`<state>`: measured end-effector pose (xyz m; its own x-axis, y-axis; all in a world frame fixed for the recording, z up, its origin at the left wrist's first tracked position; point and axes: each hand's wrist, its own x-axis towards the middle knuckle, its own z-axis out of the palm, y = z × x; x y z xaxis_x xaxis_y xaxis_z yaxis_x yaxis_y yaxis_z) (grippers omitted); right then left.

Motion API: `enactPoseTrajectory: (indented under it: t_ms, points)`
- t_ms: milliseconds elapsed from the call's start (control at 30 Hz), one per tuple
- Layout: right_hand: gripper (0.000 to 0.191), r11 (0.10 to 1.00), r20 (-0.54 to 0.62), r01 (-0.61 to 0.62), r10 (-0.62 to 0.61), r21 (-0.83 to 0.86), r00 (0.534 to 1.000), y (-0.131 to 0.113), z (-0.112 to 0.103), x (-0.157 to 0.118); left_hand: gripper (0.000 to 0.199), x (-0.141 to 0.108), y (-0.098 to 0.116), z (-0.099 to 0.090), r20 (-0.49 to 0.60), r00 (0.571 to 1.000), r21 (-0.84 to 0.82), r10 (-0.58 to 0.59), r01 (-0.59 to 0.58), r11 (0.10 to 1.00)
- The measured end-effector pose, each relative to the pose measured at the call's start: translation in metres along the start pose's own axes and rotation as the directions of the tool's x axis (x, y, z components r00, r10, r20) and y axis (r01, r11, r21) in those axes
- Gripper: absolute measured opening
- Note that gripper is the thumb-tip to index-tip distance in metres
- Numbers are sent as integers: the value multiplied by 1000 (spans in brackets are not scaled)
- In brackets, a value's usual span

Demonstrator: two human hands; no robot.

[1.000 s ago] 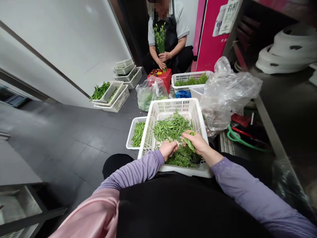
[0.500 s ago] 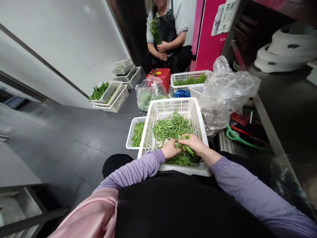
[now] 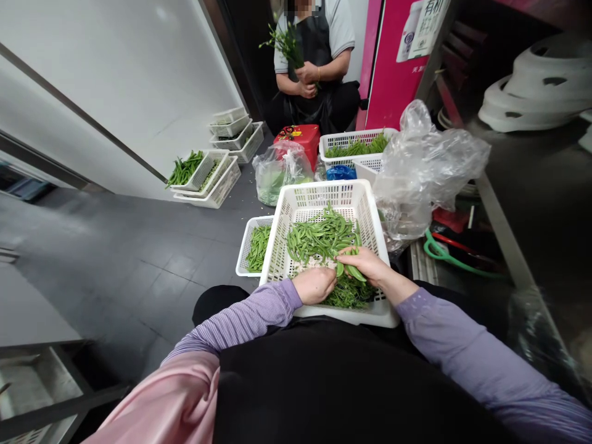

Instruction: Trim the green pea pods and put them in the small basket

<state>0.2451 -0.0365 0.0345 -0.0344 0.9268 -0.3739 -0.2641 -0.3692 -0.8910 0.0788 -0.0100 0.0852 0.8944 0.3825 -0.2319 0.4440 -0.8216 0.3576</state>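
Note:
Over the near part of a white slotted basket (image 3: 272,246), my right hand (image 3: 367,265) is closed around several flat green snow peas (image 3: 355,273), their ends sticking out below the fingers. Close beside it, my left hand (image 3: 315,285) is closed with fingertips pinched together; whatever is between them is too small to make out. A loose heap of snow peas (image 3: 324,234) fills the basket's far half. Beneath my hands lies a darker pile of thin green trimmings (image 3: 349,292).
A smaller white basket of pods (image 3: 259,248) stands left of mine. Beyond are a plastic bag (image 3: 282,172), a red box (image 3: 303,143) and another filled basket (image 3: 356,147). A co-worker (image 3: 319,68) sits opposite, holding green stems. Clear plastic bags (image 3: 430,166) bulge at right.
My left hand has pulled slightly left and down, away from my right hand, which still holds the pods. The co-worker's bunch of stems has tilted to the left.

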Motion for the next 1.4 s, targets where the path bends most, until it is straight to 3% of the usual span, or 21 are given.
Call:
enactPoseTrajectory:
  t_ms: [133, 300, 367, 433, 500, 567, 667, 700, 833, 900, 1000, 1100, 1167, 1233, 1267, 1333, 1400]
  points:
    - [24, 1000, 12, -17, 17, -9, 1000, 1, 4, -1, 22, 1, 5, 2, -31, 998, 41, -58, 59, 997]
    - [20, 986, 224, -88, 119, -145, 967, 0, 5, -6, 22, 1, 0, 6, -6, 995, -3, -102, 102, 995]
    - [21, 982, 254, -91, 131, -164, 958, -2, 2, -8, 25, -1, -16, 8, -42, 967, -33, -251, 249, 968]
    - [22, 980, 258, -108, 150, -169, 954, -5, -1, -8, 28, -6, -34, 9, -61, 903, -61, -426, 422, 904]
    - [23, 976, 266, -130, 174, -176, 948, -7, -3, -7, 27, -12, -46, 9, -48, 875, -62, -481, 478, 876]
    - [23, 972, 289, -142, 192, -185, 938, -6, -4, -5, 27, -16, -47, 8, -81, 904, -46, -420, 418, 907]
    - [22, 971, 324, -145, 200, -188, 925, -3, -5, -3, 53, -16, -30, 5, -161, 950, 10, -269, 274, 962]
    - [21, 972, 328, -144, 199, -185, 924, -2, -5, -3, 52, -14, -24, 4, -157, 962, 40, -224, 233, 972]
    - [19, 968, 343, -146, 211, -206, 915, 0, -8, -5, 29, -4, -13, 2, -5, 996, 128, -85, 85, 988]
    - [21, 947, 371, -97, 212, -305, 904, -2, -9, -5, 22, 0, -16, -2, 97, 995, 114, -37, 26, 993]
    - [25, 844, 469, 99, 192, -528, 862, -4, -6, -8, 12, 5, -20, -15, 236, 972, -27, 2, 5, 1000]
    - [26, 763, 539, 289, 92, -578, 837, -8, 3, -13, 15, 13, -23, -29, 349, 936, -392, 53, 94, 915]
    - [23, 770, 469, 333, -50, -544, 882, -12, 8, -15, 20, 20, -28, -29, 326, 945, -657, 40, 196, 728]
    - [19, 796, 256, 307, -198, -521, 946, -18, 7, -13, 30, 24, -34, -16, 231, 970, -813, -69, 232, 534]
    - [17, 824, 109, 272, -252, -497, 961, -21, 3, -11, 33, 25, -37, -6, 207, 970, -838, -125, 241, 490]
    - [16, 904, -194, 232, -315, -359, 929, -30, -12, -4, 31, 24, -45, 20, 256, 950, -766, -179, 312, 562]
    - [18, 954, -430, 282, -296, -98, 853, -41, -34, 2, 17, 23, -52, 44, 342, 912, -512, -225, 382, 769]
